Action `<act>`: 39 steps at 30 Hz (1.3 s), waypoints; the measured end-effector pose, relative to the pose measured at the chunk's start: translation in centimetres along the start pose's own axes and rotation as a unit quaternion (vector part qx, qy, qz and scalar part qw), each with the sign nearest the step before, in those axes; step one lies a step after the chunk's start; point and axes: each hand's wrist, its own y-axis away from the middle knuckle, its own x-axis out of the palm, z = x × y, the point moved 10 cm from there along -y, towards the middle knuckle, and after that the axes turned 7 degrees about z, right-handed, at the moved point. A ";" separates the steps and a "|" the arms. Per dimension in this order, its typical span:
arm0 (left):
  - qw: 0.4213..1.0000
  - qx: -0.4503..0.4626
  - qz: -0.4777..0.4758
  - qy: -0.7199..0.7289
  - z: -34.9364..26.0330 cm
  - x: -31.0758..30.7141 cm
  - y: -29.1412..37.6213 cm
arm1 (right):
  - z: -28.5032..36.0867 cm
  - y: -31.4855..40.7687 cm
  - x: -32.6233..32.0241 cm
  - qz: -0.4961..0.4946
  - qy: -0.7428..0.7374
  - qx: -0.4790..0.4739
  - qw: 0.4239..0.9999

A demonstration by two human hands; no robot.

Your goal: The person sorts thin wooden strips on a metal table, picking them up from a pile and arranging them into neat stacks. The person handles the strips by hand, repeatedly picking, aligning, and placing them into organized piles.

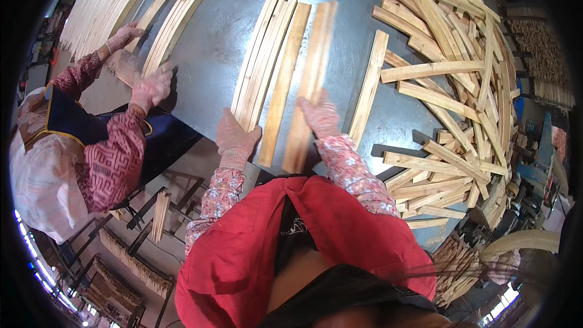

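Note:
My left hand, in a light knitted glove, closes around the near ends of a small bundle of wooden strips lying lengthwise on the metal table. Just right of that bundle a single darker wooden strip lies by itself, apart from it. My right hand, gloved too, is at the right side of a blurred wooden piece, its thumb over the edge; whether this is one strip or two, I cannot tell. Farther right, another loose strip lies near my right forearm.
A large jumbled pile of wooden strips covers the table's right side. On the left a co-worker's gloved hands are by a row of strips, with a dense stack of pale strips beyond. Racks stand below left.

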 end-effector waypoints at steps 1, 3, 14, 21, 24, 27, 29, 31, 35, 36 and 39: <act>1.000 0.004 -0.004 0.010 -0.1 -0.9 -0.2 | -2.2 -0.9 -1.7 -0.042 -0.019 -0.012 0.999; 1.000 0.009 -0.012 0.025 0.4 -3.4 -0.8 | -7.1 -2.8 -2.8 -0.122 -0.061 -0.036 0.990; 0.991 0.093 0.010 -0.092 1.4 -5.6 -2.1 | 14.6 -0.8 10.6 0.149 0.077 -0.098 0.981; 0.986 0.093 -0.039 -0.133 3.3 -5.0 -3.3 | 9.6 0.2 3.6 -0.066 0.236 -0.057 0.968; 0.971 0.120 -0.062 -0.196 2.4 -6.4 -2.6 | 6.5 0.0 0.4 -0.024 0.102 0.018 0.994; 0.961 0.238 -0.096 -0.100 -3.8 -9.6 -1.4 | 3.4 0.4 -6.5 -0.086 0.088 0.017 0.992; 0.887 0.420 -0.190 -0.011 -9.5 -11.9 2.6 | 5.2 3.5 -11.8 -0.118 0.245 -0.039 0.961; 0.853 0.485 -0.192 0.002 -16.8 -14.3 5.4 | 5.2 5.0 -14.4 -0.113 0.362 -0.128 0.916; 0.865 0.430 0.136 -0.218 -23.9 -7.7 5.4 | 8.2 12.4 -16.1 -0.192 0.386 -0.488 0.759; 0.877 0.398 0.229 -0.142 -22.6 -5.5 5.2 | 8.6 13.4 -17.4 -0.248 0.355 -0.514 0.740; 0.861 0.285 0.404 0.117 -15.3 0.8 4.9 | 6.5 12.8 -18.7 -0.391 0.255 -0.381 0.798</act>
